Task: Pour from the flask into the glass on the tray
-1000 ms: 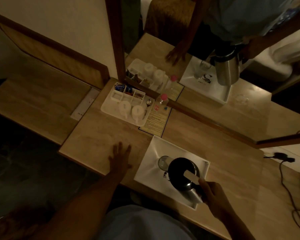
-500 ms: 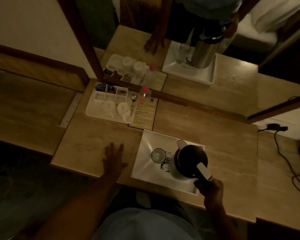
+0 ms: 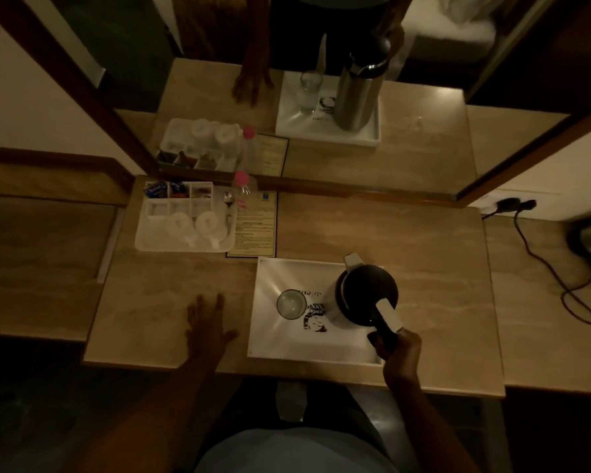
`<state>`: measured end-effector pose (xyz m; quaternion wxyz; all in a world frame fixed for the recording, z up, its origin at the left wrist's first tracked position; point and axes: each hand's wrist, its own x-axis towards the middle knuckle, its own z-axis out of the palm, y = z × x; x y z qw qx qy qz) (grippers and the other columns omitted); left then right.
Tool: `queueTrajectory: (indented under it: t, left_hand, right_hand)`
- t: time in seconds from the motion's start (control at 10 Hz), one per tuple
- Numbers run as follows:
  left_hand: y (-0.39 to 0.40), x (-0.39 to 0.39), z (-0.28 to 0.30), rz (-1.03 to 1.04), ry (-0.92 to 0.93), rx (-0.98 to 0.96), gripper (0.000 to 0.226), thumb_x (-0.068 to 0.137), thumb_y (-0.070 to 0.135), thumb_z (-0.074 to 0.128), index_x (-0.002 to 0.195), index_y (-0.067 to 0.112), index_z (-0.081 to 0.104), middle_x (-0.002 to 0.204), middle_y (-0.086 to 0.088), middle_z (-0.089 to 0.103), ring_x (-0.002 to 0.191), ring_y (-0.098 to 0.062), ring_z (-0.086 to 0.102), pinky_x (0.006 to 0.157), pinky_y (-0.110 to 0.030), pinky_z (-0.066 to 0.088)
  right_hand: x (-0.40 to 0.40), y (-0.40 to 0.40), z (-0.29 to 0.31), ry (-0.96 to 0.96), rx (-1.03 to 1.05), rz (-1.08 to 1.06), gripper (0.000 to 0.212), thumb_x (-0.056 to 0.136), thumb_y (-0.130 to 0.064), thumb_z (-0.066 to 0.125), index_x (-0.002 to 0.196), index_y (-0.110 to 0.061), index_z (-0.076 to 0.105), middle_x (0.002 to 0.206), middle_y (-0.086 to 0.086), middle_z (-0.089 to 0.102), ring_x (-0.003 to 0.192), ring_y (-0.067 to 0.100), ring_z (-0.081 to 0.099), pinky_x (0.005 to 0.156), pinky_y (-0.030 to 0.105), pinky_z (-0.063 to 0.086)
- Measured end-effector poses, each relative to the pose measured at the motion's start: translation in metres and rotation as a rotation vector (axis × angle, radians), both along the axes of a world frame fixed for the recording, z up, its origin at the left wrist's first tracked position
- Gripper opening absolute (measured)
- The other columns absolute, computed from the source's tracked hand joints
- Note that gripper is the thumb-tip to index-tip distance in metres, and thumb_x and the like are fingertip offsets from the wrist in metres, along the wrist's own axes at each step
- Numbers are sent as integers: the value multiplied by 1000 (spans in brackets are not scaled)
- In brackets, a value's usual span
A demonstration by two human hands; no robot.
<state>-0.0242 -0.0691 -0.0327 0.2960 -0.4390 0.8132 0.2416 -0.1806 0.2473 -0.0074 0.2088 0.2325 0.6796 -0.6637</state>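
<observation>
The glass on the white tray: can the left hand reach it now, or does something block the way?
Probably yes. The left hand lies flat on the table, just left of the tray, and nothing stands between it and the glass. The flask, held by the right hand, is on the glass's far side.

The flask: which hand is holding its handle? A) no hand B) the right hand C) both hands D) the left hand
B: the right hand is wrapped around the handle of the flask on the tray, while the left hand lies flat on the table, apart from the tray.
</observation>
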Motion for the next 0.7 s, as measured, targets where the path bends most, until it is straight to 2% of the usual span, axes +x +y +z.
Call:
queueTrajectory:
  t: [0.1, 0.2, 0.3, 0.4, 0.5, 0.6, 0.7]
  left_hand:
    - [2, -1, 1, -7, 2, -4, 100, 97, 39, 71, 168, 34, 0, 174, -9, -17, 163, -38, -10, 126, -64, 24]
    - [2, -2, 3, -4, 3, -12, 100, 96, 39, 71, 168, 34, 1, 174, -9, -16, 163, -38, -10, 126, -64, 25]
    - [4, -4, 3, 2, -8, -10, 100, 96, 37, 72, 168, 33, 3, 175, -9, -16, 163, -37, -9, 126, -64, 24]
    - [5, -5, 2, 9, -8, -12, 100, 96, 37, 72, 168, 33, 3, 175, -9, -15, 163, -37, -10, 126, -63, 23]
    - [8, -4, 5, 10, -13, -11, 100, 96, 36, 73, 168, 32, 4, 175, -10, -14, 163, -37, -10, 127, -63, 22]
    - [11, -3, 8, 20, 9, -13, 100, 95, 36, 74, 168, 31, 6, 175, -10, -11, 163, -38, -8, 128, -63, 21]
    - [15, -3, 12, 51, 36, -21, 100, 94, 36, 75, 168, 30, 7, 175, -9, -9, 163, -37, -6, 129, -61, 20]
  right_hand:
    - [4, 4, -9, -20, -1, -2, 23, 82, 17, 37, 79, 7, 57, 46, -1, 39, 45, 12, 32, 53, 24, 33]
    - [8, 6, -16, -29, -8, -22, 20, 85, 16, 40, 77, 21, 58, 60, 6, 42, 56, 18, 37, 55, 26, 37]
    - [9, 13, -21, -44, 23, 9, 21, 88, 18, 44, 69, 25, 52, 56, 8, 45, 52, 19, 41, 52, 26, 41]
    - [9, 19, -24, -56, 51, 44, 21, 87, 21, 45, 68, 31, 45, 55, 8, 43, 47, 16, 39, 48, 25, 39]
    - [8, 21, -20, -41, 70, 129, 20, 86, 18, 50, 68, 27, 48, 63, 10, 43, 53, 17, 41, 52, 27, 36]
    - [12, 28, -8, 182, 77, 316, 34, 88, 1, 47, 59, -2, 62, 52, -5, 51, 50, 15, 45, 53, 26, 39]
    - [2, 32, 17, 489, 212, 397, 44, 101, -15, 34, 69, -31, 60, 61, -9, 62, 56, 6, 58, 53, 21, 43]
